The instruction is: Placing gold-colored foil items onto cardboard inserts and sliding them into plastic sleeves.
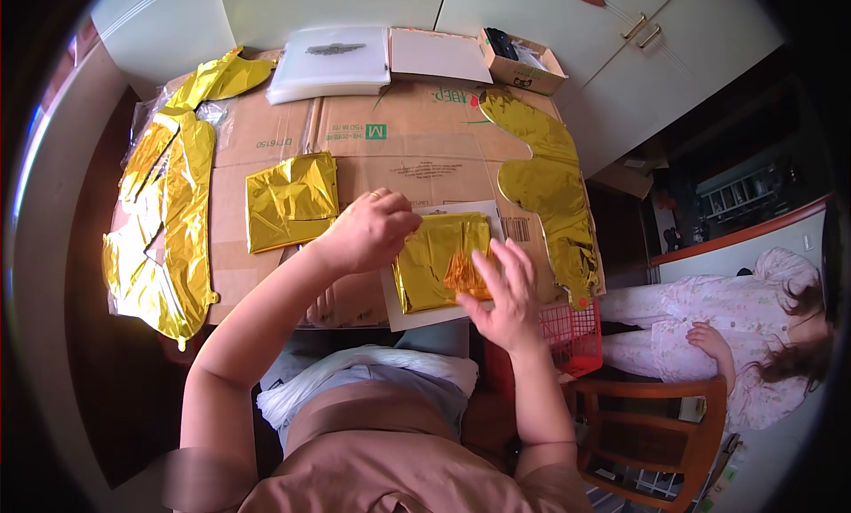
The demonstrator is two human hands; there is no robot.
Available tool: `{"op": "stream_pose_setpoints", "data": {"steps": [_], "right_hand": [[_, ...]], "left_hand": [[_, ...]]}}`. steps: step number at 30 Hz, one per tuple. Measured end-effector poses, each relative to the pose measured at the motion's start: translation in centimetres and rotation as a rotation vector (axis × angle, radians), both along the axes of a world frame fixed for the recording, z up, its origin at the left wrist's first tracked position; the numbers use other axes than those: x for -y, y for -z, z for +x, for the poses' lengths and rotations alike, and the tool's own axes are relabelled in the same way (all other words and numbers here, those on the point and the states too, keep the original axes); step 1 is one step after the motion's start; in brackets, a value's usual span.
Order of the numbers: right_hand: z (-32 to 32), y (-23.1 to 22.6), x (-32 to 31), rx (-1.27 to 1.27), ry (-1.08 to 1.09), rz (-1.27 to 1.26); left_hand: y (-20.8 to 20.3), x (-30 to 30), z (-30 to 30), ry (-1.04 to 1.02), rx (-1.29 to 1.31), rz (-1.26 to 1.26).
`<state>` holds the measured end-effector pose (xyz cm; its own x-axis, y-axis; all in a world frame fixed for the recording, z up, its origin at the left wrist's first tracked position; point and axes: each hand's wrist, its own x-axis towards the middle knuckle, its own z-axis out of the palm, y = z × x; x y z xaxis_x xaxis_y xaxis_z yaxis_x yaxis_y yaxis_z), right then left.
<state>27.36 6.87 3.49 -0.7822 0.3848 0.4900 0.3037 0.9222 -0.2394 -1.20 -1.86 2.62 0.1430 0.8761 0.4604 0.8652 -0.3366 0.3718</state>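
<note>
My left hand [370, 231] pinches the folded foil [441, 258]; my right [502, 287] lies open, flat on it.
I judge it light, slick, crinkly: hold the edges.

- Folded foil balloon [441, 258]: glossy, crinkled gold film.
- Sheet [417, 316] beneath: matt white paper.
- Tabletop cover [408, 149]: dull brown cardboard.
- Basket [574, 336], lower right: red plastic.

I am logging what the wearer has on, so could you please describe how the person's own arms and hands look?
Both forearms are bare, with no sleeves reaching them. The left hand wears a thin gold-coloured ring on one of its fingers. The right hand shows no ring, glove or watch. A brownish-pink top covers the torso below.
</note>
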Motion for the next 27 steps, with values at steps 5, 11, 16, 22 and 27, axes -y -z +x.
{"op": "stream_pose_setpoints", "data": {"steps": [5,11,16,22,27], "right_hand": [[3.0,0.2,1.5,0.218,-0.126,0.024],[2.8,1.5,1.2,0.216,-0.177,0.160],[2.5,0.5,1.4,0.194,-0.201,0.101],[1.9,1.5,0.5,0.164,-0.136,0.126],[1.4,-0.8,0.8,0.180,-0.146,0.013]], "left_hand": [[0.4,-1.2,-1.9,-0.172,0.084,0.023],[1.7,-1.8,-2.2,-0.209,-0.024,-0.071],[1.4,-1.3,-2.3,-0.179,0.003,-0.101],[0.8,-0.9,-1.9,-0.164,-0.006,-0.107],[0.9,-0.9,-2.1,-0.160,0.020,-0.091]]}}
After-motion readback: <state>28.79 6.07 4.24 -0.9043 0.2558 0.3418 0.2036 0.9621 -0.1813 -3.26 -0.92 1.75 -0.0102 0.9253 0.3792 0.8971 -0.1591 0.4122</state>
